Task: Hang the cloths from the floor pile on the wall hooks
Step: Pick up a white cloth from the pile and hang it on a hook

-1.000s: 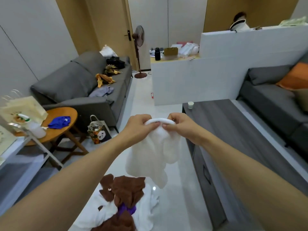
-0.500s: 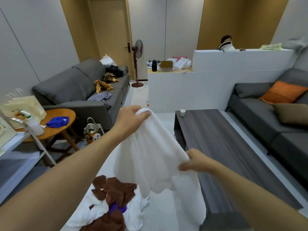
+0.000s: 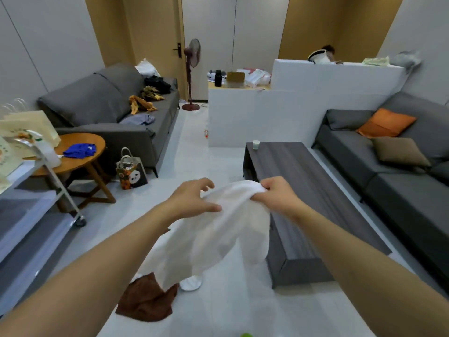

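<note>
Pale floor tiles (image 3: 218, 307) run through a sitting room. Nearest, one brown cloth (image 3: 148, 300) lies crumpled on them, a bit of white fabric beside it. Above hangs one white cloth (image 3: 218, 237), soft and bunched, held in mid-air: the right hand (image 3: 277, 195) pinches its top edge with curled fingers, while the left hand (image 3: 194, 200) rests against its fabric with fingers loosely spread. Beyond stand one dark low surface (image 3: 306, 171) and two grey sofas (image 3: 109, 110).
</note>
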`<state>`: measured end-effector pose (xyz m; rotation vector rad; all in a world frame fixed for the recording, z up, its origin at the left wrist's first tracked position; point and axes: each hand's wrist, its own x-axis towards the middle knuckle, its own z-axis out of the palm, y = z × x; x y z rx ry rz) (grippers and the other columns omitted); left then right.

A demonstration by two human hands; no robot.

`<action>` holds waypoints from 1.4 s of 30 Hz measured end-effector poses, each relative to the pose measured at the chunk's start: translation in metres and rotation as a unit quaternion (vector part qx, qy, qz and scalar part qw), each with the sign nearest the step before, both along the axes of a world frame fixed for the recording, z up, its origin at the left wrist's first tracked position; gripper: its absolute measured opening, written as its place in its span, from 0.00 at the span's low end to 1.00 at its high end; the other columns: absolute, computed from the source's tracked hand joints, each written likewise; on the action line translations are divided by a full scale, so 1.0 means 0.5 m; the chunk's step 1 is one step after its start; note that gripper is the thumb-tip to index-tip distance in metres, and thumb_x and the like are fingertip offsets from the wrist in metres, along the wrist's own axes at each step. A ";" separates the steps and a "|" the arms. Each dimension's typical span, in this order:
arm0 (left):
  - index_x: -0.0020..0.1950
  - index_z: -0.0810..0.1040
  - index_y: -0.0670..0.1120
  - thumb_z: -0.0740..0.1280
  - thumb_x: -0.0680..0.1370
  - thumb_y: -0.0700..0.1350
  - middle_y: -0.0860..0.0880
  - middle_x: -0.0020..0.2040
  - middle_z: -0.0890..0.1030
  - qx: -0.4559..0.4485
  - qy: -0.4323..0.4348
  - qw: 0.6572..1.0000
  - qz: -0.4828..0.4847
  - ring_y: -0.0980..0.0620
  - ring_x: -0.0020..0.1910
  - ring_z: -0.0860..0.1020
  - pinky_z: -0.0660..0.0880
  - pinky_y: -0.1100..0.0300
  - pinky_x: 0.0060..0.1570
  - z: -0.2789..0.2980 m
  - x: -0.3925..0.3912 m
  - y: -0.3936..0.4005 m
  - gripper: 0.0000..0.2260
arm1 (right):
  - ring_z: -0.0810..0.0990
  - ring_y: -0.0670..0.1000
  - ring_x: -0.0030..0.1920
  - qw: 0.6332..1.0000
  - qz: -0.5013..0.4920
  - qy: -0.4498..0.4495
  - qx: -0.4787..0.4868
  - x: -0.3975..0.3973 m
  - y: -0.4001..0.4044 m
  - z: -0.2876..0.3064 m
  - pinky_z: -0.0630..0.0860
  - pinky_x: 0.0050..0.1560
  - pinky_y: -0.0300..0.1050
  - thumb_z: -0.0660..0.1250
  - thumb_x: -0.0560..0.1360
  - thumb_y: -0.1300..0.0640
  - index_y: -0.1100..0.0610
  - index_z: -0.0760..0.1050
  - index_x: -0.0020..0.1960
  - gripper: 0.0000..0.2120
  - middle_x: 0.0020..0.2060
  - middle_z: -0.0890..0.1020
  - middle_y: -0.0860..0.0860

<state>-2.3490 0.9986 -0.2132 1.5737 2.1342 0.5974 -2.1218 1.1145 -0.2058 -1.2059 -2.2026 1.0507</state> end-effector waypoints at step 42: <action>0.57 0.82 0.45 0.74 0.76 0.52 0.49 0.48 0.87 -0.052 -0.414 0.907 -0.063 0.49 0.46 0.86 0.82 0.51 0.49 0.002 1.093 0.462 0.14 | 0.85 0.47 0.49 0.975 -0.063 -0.011 -0.213 1.073 0.253 -0.113 0.80 0.58 0.47 0.77 0.72 0.54 0.52 0.84 0.52 0.09 0.47 0.87 0.45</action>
